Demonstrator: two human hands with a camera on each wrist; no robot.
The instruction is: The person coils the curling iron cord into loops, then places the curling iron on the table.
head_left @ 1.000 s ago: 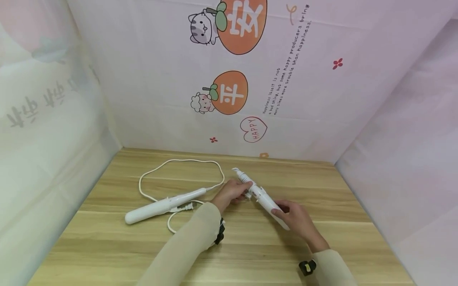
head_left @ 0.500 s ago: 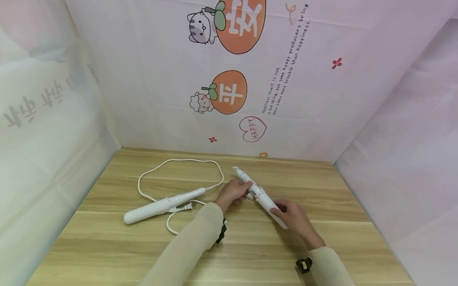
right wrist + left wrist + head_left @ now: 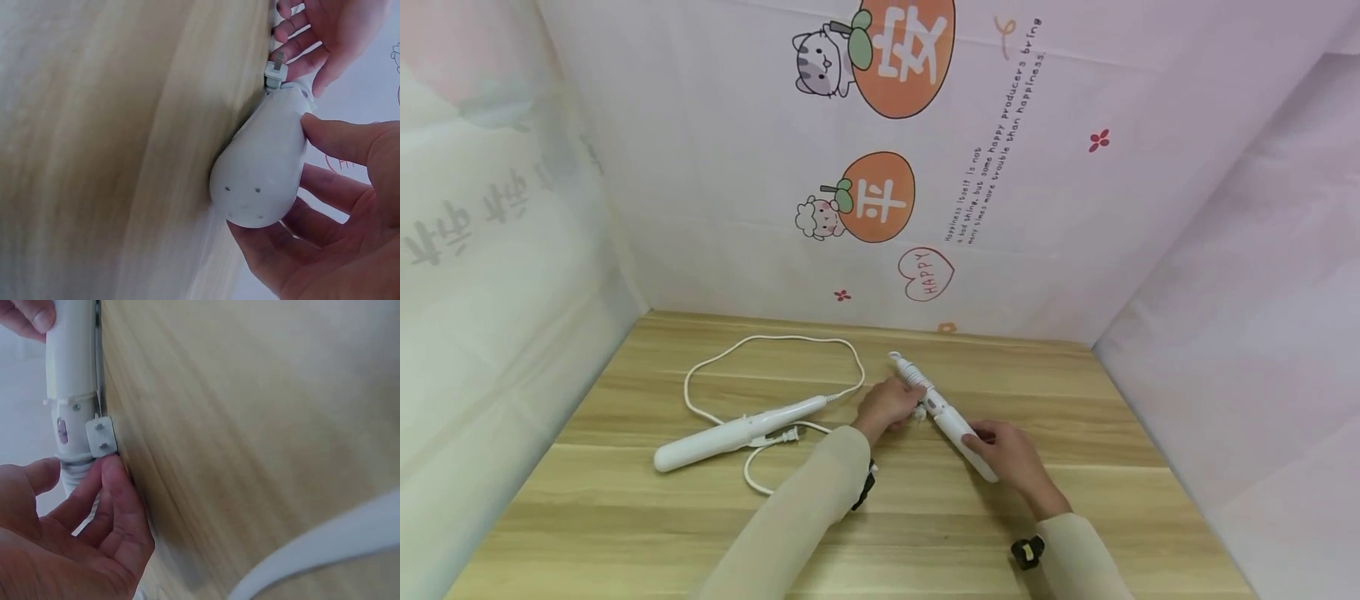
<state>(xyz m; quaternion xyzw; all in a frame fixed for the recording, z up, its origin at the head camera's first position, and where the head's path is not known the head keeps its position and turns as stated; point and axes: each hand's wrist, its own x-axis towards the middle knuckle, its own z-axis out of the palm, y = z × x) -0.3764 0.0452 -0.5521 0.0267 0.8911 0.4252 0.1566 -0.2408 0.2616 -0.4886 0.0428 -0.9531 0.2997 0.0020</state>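
A white hair straightener lies slantwise at the table's middle, its cord wound round the far end. My left hand grips that wound end between thumb and fingers. In the left wrist view, its fingertips touch a white two-pin plug flat against the handle, below an oval button. Around the rounded near end, my right hand curls thumb and fingers; the right wrist view shows small holes in that end. A second white straightener lies left, untouched.
From the second straightener a loose white cord loops over the wooden table, passing behind the left forearm. Its plug rests beside the body. Printed fabric walls enclose the table at the back and both sides.
The held straightener has rolled slightly, its side tabs less visible and its button facing up more. Both hands keep their grip, the right shifting a little left. The head view has tilted slightly.
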